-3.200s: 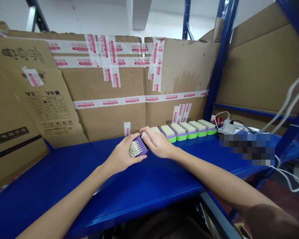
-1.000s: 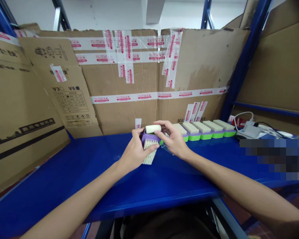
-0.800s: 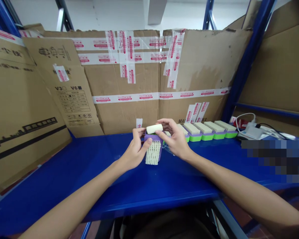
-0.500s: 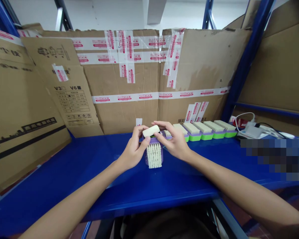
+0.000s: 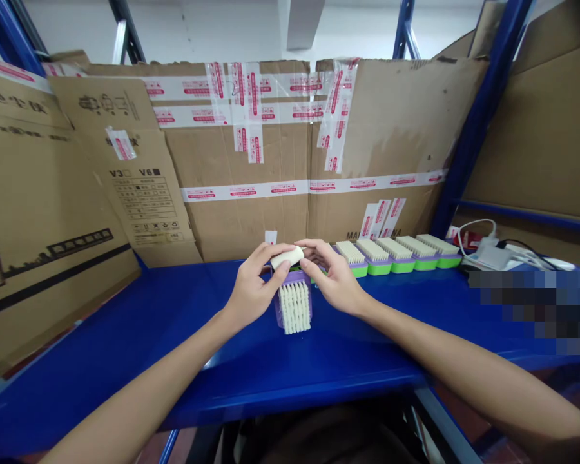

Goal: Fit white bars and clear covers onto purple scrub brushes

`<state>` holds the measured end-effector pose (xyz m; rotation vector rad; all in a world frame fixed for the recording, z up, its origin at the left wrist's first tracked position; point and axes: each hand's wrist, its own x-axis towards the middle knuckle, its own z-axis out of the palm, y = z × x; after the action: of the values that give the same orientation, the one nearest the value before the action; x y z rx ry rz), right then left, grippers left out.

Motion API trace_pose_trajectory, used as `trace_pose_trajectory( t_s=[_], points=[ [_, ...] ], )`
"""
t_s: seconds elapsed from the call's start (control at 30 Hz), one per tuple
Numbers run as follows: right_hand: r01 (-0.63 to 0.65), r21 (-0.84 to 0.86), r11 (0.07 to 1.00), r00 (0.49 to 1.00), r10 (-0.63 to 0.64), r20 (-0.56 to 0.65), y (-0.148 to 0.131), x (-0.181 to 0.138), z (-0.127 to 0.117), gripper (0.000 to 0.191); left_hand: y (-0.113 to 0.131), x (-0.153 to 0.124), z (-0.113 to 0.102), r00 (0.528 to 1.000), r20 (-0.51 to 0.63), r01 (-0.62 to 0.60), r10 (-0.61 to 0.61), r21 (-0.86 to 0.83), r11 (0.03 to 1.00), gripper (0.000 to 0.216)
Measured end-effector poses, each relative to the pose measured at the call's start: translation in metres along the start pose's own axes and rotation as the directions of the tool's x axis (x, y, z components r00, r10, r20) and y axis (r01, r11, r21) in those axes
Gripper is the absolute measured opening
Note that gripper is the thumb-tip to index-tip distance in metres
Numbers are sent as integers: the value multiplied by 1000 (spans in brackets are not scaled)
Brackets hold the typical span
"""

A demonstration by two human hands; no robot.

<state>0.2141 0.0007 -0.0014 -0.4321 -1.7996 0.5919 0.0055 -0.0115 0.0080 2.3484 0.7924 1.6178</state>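
Left fingers [image 5: 279, 277] and right fingers [image 5: 314, 270] are pinching the white piece [image 5: 287, 259]; any slackening would be risking a six-o'clock drop.

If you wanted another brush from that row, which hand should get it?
The right hand, probably: it is nearer the row of brushes, with the left hand farther off. Both hands are at the white piece, though.
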Motion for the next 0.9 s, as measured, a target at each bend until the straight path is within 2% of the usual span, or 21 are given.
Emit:
trace_pose_trajectory(
  t_s=[0.17,0.33,0.53,0.63,0.73,0.9],
  points=[
    [-36,55,998,999,38,-31,5,-3,1,29,-2,2,-3,999,22,-44,42,80,996,26],
    [-91,91,992,996,89,25,5,-1,-2,31,-6,5,-8,997,63,-57,50,121,991,25],
    [-165,195,967,986,160,41,7,5,-2,33,-11,6,-12,996,82,28,-30,24,999,26],
    [-285,275,918,958,277,69,6,7,-2,32,-10,5,-11,998,69,-13,9,59,998,31],
    [-385,318,867,923,364,125,3,8,-2,23,-9,5,-10,995,70,-79,70,126,989,33],
    [-374,318,871,927,358,109,3,10,-3,20,-8,5,-12,989,95,-125,113,122,985,32]
  ],
)
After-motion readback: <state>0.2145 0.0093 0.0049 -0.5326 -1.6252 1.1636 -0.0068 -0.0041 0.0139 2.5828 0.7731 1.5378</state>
